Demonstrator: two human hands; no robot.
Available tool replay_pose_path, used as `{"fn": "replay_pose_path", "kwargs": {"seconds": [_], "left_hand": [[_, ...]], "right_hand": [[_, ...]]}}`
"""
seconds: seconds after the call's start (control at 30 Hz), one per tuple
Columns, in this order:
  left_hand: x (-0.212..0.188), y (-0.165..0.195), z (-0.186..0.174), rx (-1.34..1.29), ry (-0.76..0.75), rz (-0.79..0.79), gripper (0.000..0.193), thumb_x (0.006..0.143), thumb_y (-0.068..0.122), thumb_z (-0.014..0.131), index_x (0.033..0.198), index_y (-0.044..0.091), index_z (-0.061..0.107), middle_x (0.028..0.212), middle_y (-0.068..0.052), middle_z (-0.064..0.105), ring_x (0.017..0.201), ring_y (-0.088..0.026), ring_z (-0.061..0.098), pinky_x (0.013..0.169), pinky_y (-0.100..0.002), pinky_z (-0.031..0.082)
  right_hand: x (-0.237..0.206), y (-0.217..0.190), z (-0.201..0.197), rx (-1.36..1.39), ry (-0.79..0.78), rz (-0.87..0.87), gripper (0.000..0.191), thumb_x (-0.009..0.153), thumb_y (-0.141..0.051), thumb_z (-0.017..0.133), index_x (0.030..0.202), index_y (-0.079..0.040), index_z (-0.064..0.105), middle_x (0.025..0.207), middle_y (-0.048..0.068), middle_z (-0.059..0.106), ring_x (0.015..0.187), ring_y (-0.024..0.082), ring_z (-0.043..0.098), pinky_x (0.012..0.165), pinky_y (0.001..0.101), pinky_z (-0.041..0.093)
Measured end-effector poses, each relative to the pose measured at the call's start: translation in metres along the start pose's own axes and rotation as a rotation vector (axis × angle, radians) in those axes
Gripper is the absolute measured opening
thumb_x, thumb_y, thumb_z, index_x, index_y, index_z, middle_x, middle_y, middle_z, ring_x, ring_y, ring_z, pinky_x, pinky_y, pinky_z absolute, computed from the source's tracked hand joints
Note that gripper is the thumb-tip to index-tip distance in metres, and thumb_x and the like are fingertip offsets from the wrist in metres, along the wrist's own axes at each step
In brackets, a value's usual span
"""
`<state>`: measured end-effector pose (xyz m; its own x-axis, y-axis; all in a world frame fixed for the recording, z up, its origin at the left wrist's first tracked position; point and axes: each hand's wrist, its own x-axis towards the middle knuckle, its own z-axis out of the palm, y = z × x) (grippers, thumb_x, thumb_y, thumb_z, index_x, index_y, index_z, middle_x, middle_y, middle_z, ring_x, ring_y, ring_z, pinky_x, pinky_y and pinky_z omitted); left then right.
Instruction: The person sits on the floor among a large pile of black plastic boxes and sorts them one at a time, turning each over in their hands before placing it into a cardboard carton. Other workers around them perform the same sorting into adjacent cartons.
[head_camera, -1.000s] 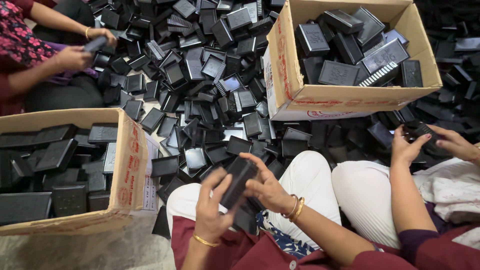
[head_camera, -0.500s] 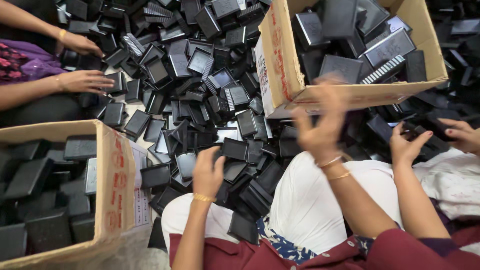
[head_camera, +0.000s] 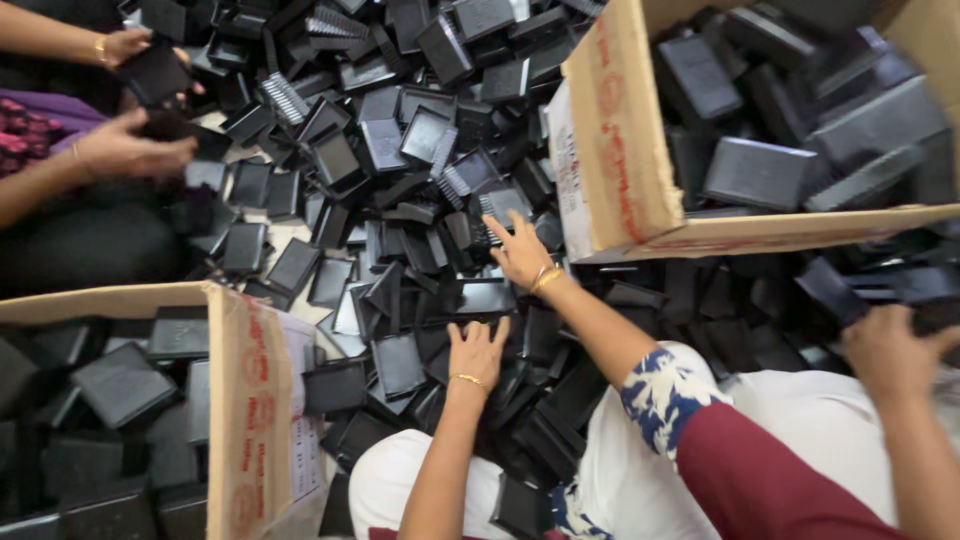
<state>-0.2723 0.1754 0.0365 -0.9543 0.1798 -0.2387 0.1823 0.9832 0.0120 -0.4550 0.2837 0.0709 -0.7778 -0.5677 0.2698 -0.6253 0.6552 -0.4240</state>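
Left hand (head_camera: 477, 352) laid palm-down on heap of black plastic pieces (head_camera: 400, 200) on floor, fingers spread, grip released, nothing grasped. Right hand (head_camera: 521, 250) stretched farther out, fingers splayed, grip released, resting on pieces beside cardboard box (head_camera: 625, 150). Pieces lie directly under and ahead of both hands; flat square tray (head_camera: 397, 364) found just left of left hand, nearer to it. Co-worker's hands (head_camera: 135, 150) seen far left, holding one piece.
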Motion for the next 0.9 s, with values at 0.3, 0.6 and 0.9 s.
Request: {"fn": "replay_pose_path", "kwargs": {"seconds": [0.3, 0.6, 0.9], "left_hand": [[-0.099, -0.088, -0.06, -0.985, 0.155, -0.363, 0.078, 0.08, 0.027, 0.079, 0.149, 0.028, 0.043, 0.124, -0.025, 0.069, 0.113, -0.042, 0.066, 0.094, -0.048, 0.052], [-0.127, -0.091, -0.05, -0.221, 0.238, -0.555, 0.072, 0.063, 0.022, 0.081, 0.132, 0.023, 0.06, 0.134, -0.017, 0.046, 0.114, -0.041, 0.054, 0.089, -0.055, 0.047], [-0.007, 0.0, 0.011, -0.169, 0.456, 0.33, 0.049, 0.075, 0.01, 0.061, 0.123, 0.022, 0.065, 0.133, -0.012, 0.059, 0.121, -0.033, 0.054, 0.089, -0.052, 0.049]], "right_hand": [[0.01, 0.033, 0.025, -0.288, -0.216, -0.126, 0.014, 0.095, -0.01, 0.072, 0.107, -0.007, 0.067, 0.16, 0.019, 0.043, 0.123, 0.04, 0.057, 0.097, 0.0434, 0.057], [-0.117, -0.005, -0.051, 0.264, 0.119, 0.12, 0.053, 0.067, -0.035, 0.092, 0.076, -0.001, 0.052, 0.131, 0.03, 0.046, 0.112, 0.043, 0.055, 0.093, 0.0437, 0.052], [-0.223, -0.073, -0.134, 0.344, -0.04, 0.285, 0.05, 0.064, -0.032, 0.09, 0.082, -0.003, 0.054, 0.121, 0.018, 0.054, 0.096, 0.028, 0.058, 0.081, 0.0359, 0.052]]}}
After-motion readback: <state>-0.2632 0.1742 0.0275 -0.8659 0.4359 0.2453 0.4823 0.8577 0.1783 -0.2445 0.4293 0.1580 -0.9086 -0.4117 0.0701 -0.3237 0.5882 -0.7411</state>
